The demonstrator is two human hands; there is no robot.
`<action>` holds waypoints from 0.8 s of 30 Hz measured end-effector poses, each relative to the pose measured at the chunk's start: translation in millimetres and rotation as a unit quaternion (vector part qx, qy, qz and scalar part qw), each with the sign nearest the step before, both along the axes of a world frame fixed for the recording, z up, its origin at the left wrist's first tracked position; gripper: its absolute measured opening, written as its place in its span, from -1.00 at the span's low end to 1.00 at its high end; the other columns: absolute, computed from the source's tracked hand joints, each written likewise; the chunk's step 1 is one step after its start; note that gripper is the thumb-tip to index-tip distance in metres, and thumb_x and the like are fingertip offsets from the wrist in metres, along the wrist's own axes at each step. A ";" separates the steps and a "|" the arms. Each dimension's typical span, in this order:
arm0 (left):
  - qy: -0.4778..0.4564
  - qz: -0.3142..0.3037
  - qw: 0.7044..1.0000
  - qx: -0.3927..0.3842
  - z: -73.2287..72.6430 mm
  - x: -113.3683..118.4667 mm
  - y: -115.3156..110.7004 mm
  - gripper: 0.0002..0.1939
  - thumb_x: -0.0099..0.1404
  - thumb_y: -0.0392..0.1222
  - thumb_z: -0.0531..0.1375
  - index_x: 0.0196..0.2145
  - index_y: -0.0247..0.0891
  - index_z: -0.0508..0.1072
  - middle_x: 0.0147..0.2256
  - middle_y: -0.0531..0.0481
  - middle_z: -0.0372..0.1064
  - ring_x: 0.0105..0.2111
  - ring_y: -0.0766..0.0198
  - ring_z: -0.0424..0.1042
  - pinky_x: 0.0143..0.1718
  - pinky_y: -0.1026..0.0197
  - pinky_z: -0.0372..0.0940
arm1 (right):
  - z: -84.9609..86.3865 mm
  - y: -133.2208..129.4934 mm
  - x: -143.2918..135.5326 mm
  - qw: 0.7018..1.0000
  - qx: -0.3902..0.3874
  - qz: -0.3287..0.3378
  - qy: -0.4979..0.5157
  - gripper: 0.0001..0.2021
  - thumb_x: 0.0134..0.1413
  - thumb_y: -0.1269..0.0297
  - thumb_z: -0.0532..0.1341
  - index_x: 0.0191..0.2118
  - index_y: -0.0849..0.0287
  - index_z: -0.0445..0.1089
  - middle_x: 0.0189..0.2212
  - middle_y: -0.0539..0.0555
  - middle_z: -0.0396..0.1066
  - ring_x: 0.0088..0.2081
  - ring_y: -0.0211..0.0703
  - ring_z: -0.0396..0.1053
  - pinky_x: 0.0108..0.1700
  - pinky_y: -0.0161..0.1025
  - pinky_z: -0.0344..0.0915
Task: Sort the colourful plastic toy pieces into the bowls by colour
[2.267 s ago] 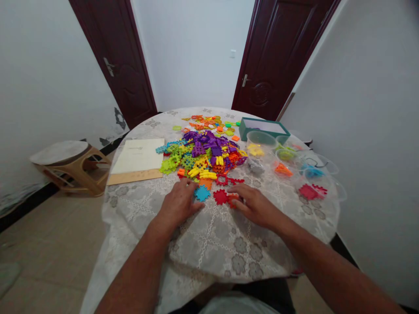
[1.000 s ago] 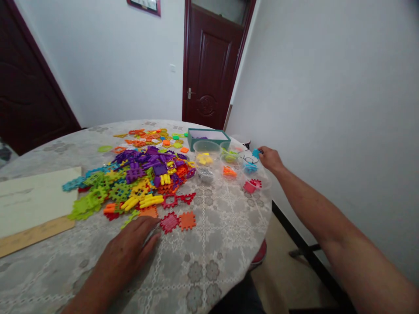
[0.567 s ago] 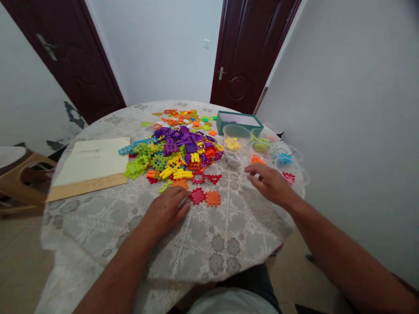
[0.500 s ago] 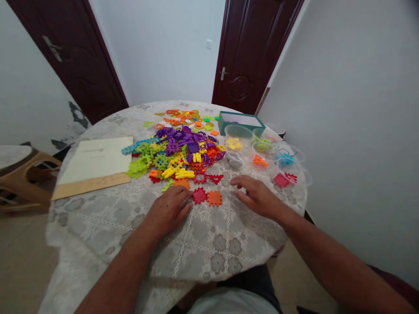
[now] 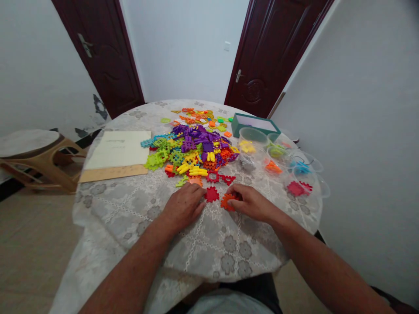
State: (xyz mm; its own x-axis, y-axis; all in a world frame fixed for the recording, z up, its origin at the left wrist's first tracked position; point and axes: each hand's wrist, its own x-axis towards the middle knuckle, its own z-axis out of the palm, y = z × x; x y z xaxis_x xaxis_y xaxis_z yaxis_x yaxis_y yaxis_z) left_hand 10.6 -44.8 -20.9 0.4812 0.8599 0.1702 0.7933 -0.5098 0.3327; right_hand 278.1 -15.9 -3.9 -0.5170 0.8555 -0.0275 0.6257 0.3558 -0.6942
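Observation:
My left hand (image 5: 186, 204) rests on the tablecloth, fingers curled, its fingertips and thumb at the left edge of a red square puzzle tile (image 5: 212, 194). My right hand (image 5: 250, 201) pinches an orange square puzzle tile (image 5: 227, 202) at its right side; that tile is slightly tilted, with a small gap between it and the red one. Just behind lie a red square frame piece (image 5: 213, 177) and a red triangular piece (image 5: 227, 179). Another orange tile (image 5: 195, 180) lies beyond my left fingers, partly covered by them.
A heap of colourful plastic pieces (image 5: 193, 146) covers the table's middle. Clear plastic cups (image 5: 252, 136) with sorted pieces stand right, near a green box (image 5: 255, 125). An open notebook (image 5: 119, 150) lies left. A wooden stool (image 5: 42, 161) stands beyond the table's left edge.
My right hand has moved in and taken hold of the orange tile, which now sits apart from the red tile. The whole view has shifted, with things appearing further right.

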 end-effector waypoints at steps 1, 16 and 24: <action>-0.002 0.001 1.000 0.000 -0.1 0.4 -0.5 -0.72 0.42 -0.17 0.15 0.04 -0.23 0.48 0.00 -0.19 0.46 0.03 0.01 0.38 0.10 -0.04 0.31 | 0.5 0.8 -0.6 0.999 -0.024 0.004 0.022 -0.94 0.18 0.33 0.24 -0.24 0.15 0.44 -0.39 -0.04 0.39 -0.37 -0.24 0.30 -0.32 -0.30 0.17; -0.083 0.140 0.984 0.074 -13.5 -14.2 9.9 -0.66 0.38 -0.24 0.19 0.10 -0.20 0.46 0.09 -0.20 0.44 0.12 0.02 0.42 0.14 -0.01 0.37 | 6.9 12.3 -31.8 0.990 -0.063 0.044 0.118 -0.90 0.22 0.28 0.22 -0.22 0.16 0.45 -0.41 -0.06 0.33 -0.37 -0.26 0.25 -0.34 -0.32 0.13; 0.006 0.129 0.990 0.062 -17.4 -15.7 21.3 -0.79 0.44 -0.18 0.07 -0.09 -0.18 0.49 0.08 -0.19 0.43 0.06 0.01 0.44 0.01 0.04 0.41 | -15.1 22.1 -33.8 0.955 -0.128 -0.035 0.266 -0.81 0.11 0.19 0.29 -0.19 0.15 0.44 -0.43 -0.08 0.36 -0.47 -0.31 0.24 -0.40 -0.33 0.16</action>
State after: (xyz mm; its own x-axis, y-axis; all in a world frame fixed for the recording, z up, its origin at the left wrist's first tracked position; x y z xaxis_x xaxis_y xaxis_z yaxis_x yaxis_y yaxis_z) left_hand -5.2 -23.4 -38.3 0.2507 0.9274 0.2776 0.9059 -0.3258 0.2705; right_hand 244.3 6.2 -19.1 -0.4582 0.8888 0.0099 0.1767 0.1020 -0.9790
